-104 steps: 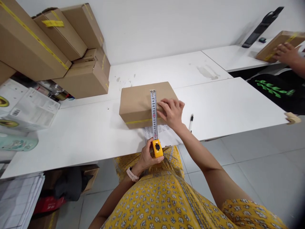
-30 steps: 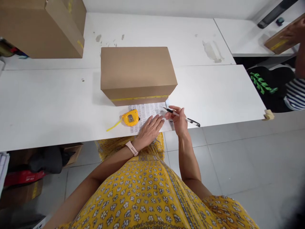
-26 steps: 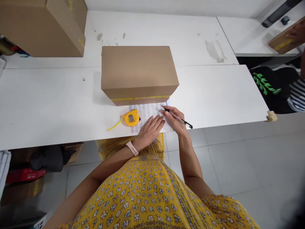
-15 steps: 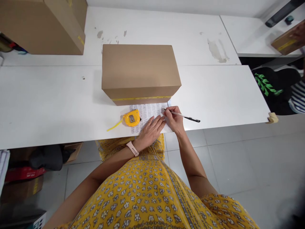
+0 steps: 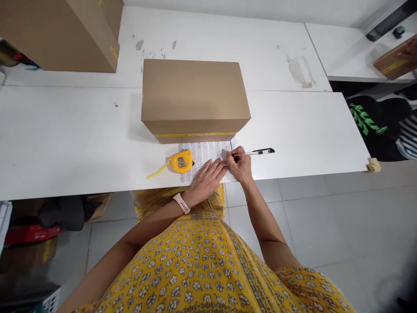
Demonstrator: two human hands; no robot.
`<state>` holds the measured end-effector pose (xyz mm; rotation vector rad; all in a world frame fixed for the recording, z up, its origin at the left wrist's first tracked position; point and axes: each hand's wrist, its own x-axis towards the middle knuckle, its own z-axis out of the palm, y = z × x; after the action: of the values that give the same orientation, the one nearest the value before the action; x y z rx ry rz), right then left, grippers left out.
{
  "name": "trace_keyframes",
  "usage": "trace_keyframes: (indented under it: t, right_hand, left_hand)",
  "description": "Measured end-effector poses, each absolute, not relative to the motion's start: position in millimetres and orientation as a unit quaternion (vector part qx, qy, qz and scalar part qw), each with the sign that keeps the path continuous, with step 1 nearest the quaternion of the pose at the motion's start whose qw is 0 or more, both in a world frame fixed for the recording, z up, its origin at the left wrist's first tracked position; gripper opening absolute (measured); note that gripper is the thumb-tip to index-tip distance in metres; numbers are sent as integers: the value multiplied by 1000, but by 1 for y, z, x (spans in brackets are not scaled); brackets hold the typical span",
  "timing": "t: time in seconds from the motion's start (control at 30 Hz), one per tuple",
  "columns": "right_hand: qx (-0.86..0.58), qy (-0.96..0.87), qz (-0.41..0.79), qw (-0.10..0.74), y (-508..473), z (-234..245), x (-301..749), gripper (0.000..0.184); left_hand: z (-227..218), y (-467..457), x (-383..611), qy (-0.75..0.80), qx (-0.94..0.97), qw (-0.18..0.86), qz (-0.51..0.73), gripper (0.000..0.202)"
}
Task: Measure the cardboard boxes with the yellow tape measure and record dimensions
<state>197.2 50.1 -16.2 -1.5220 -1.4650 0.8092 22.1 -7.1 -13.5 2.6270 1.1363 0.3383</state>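
Note:
A sheet of paper (image 5: 203, 151) covered in rows of handwriting lies at the table's front edge, its far end at or under the cardboard box. My left hand (image 5: 208, 178) rests flat on this sheet, fingers stretched out. Between the fingers of my right hand (image 5: 240, 165) is a pen (image 5: 260, 152) with a clear barrel and black end, its tip down at the paper's right side. The closed cardboard box (image 5: 195, 91), with a strip of yellow tape along its near side, stands just beyond both hands. Left of the paper sits a yellow tape measure (image 5: 181, 161), its short yellow strap trailing left.
A larger cardboard box (image 5: 78, 39) stands at the back left of the white table (image 5: 71, 130). Another small box (image 5: 395, 61) is on the surface at far right. Masking tape (image 5: 373, 165) sits at the table's right corner. Bags and boxes are stored below left.
The pen has swung in my right hand, its back end now raised further from me and pointing right. My left hand stays flat on the paper. The view has shifted slightly.

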Motion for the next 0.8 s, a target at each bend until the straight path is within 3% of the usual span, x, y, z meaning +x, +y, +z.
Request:
trace_keyframes:
  t: [0.3,0.57,0.8]
  right_hand:
    - [-602,-591,319,431,50,-20,198,27]
    - [-604,-589,326,426,49,-19,198,28]
    - [-598,-602,323,419,50,-20,198,28]
  left_hand:
    - [-14,-7,22,387,909,113,106,62]
    - [-14,-7,22,390,909,104,103,62]
    - [-15,-7,22,380,921,21,82,56]
